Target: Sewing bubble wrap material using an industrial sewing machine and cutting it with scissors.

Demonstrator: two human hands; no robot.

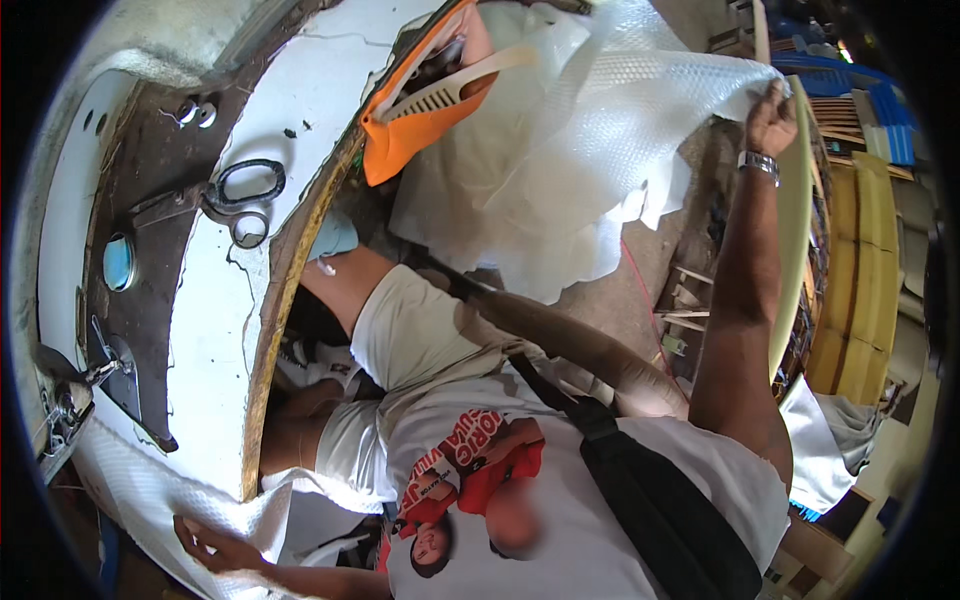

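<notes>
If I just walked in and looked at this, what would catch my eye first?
Probably the big sheet of bubble wrap billowing across the top, its far edge pinched by the right hand. Next, the orange plastic piece beside it, and black-handled scissors on the white table at left.

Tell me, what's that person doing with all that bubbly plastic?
A person is stretching out a big sheet of bubble wrap. The right hand grips one edge up high, and the left hand holds more wrap low by the white worktable. Scissors lie on the table, and an orange plastic piece sits nearby.
</notes>
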